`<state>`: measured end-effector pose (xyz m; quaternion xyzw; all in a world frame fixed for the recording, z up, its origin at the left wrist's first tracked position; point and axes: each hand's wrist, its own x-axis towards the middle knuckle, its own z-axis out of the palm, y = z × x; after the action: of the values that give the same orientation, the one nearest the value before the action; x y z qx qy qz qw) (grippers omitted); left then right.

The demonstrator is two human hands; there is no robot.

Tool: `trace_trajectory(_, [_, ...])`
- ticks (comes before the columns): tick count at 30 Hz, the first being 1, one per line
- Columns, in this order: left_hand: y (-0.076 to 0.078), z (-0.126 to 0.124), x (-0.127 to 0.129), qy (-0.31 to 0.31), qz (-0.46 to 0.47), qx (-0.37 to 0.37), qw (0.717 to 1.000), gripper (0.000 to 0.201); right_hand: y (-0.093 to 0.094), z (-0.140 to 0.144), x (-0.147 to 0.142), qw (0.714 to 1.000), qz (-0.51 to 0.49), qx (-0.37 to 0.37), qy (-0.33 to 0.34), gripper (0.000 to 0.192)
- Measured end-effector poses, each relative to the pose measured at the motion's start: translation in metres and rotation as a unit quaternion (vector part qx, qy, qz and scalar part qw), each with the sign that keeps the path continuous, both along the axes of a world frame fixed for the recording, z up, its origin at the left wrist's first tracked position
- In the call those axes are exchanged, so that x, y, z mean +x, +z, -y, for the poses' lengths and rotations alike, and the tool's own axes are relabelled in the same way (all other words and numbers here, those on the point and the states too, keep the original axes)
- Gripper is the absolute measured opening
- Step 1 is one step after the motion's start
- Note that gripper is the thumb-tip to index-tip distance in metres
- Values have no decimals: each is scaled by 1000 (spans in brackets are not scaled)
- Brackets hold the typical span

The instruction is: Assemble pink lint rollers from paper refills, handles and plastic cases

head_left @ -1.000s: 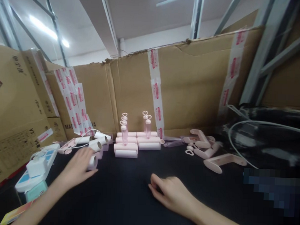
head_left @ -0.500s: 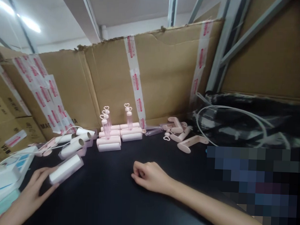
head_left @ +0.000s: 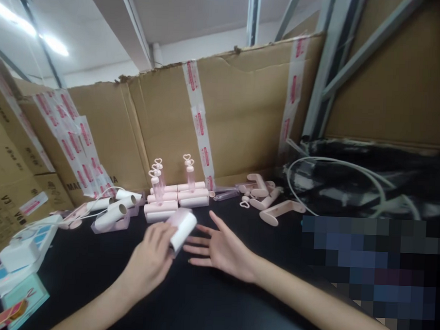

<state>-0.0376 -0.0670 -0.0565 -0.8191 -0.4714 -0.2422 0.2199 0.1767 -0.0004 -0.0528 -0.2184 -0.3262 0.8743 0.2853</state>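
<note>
Roll [head_left: 184, 230], white and partly enclosed by a translucent lilac cover [head_left: 179, 217], was gripped at a tilt in the left hand [head_left: 153, 249] over the middle of the black table [head_left: 195, 307]. The right hand [head_left: 221, 249] was open just beside it, thumb raised and fingers spread toward the roll; whether the fingertips touched it could not be told. Beyond the hands, pink rollers [head_left: 161, 207] stood in two adjoining groups, with upright translucent tubes [head_left: 155, 187] topped by heart-shaped loops. To the left, further white tubes [head_left: 111, 216] lay heaped near a power strip [head_left: 48, 240] bearing a white adapter [head_left: 18, 254]. To the right, pale pink angled handles [head_left: 276, 213] lay together near a looped white cable [head_left: 327, 160]. Taped cardboard [head_left: 248, 108] formed the backdrop.
</note>
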Motion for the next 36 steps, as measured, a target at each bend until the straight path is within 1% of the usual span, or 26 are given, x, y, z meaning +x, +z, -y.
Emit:
trace_trajectory(2, [1, -21, 29, -30, -93, 53, 994, 45, 1, -3, 2, 999, -32, -20, -3, 52])
trace_trajectory(3, [1, -30, 40, -46, -133, 84, 986, 44, 1, -5, 3, 999, -44, -26, -16, 48])
trace_trajectory(6, [4, -53, 61, -89, -209, 156, 961, 40, -2, -12, 6, 992, -75, -51, -87, 30])
trace_trajectory(8, [8, -61, 66, -104, -222, 182, 952, 37, -4, -15, 9, 985, -94, -66, -127, 20])
trace_trajectory(9, [9, -64, 66, -108, -223, 192, 949, 37, -5, -17, 10, 983, -103, -68, -136, 17])
trace_trajectory(12, [11, -68, 62, -116, -221, 217, 944, 38, -6, -20, 12, 980, -121, -65, -146, 13])
trace_trajectory(14, [11, -68, 58, -110, -205, 220, 947, 42, -7, -21, 13, 976, -141, -65, -151, 11])
trace_trajectory(16, [12, -65, 54, -90, -162, 199, 962, 48, -8, -22, 14, 977, -152, -55, -140, 11])
trace_trajectory(17, [13, -64, 52, -76, -132, 177, 972, 51, -8, -23, 15, 979, -149, -41, -132, 12])
trace_trajectory(18, [15, -61, 50, -64, -96, 146, 982, 52, -8, -23, 15, 983, -136, -17, -125, 13])
trace_trajectory(20, [17, -55, 44, -49, -17, 68, 996, 54, -8, -23, 16, 988, -66, 71, -119, 18])
trace_trajectory(22, [18, -49, 34, -42, 68, -17, 997, 53, -6, -22, 17, 979, 28, 163, -121, 21])
trace_trajectory(25, [10, -39, 9, -13, 188, -133, 973, 53, -1, -23, 20, 952, 128, 251, -123, 27])
trace_trajectory(26, [5, -37, -1, -2, 224, -169, 960, 53, 2, -24, 21, 937, 159, 283, -127, 28])
trace_trajectory(27, [0, -35, -12, 4, 255, -205, 945, 54, 4, -26, 23, 916, 197, 323, -132, 29])
trace_trajectory(29, [-11, -32, -34, 3, 291, -267, 919, 57, 7, -29, 28, 860, 282, 402, -140, 28])
trace_trajectory(30, [-15, -31, -46, 1, 292, -287, 912, 57, 9, -30, 31, 830, 324, 432, -141, 28])
trace_trajectory(31, [-18, -31, -56, 1, 279, -301, 912, 57, 10, -30, 34, 802, 362, 454, -140, 28])
trace_trajectory(32, [-19, -31, -66, 2, 259, -307, 916, 56, 11, -28, 36, 776, 398, 469, -138, 27])
trace_trajectory(33, [-19, -31, -74, 5, 234, -304, 923, 55, 11, -25, 37, 743, 438, 488, -133, 26])
trace_trajectory(34, [-17, -31, -80, 8, 211, -295, 932, 55, 10, -22, 37, 701, 481, 513, -123, 25])
trace_trajectory(36, [-12, -29, -86, 23, 169, -255, 952, 59, 6, -15, 34, 589, 559, 575, -97, 27])
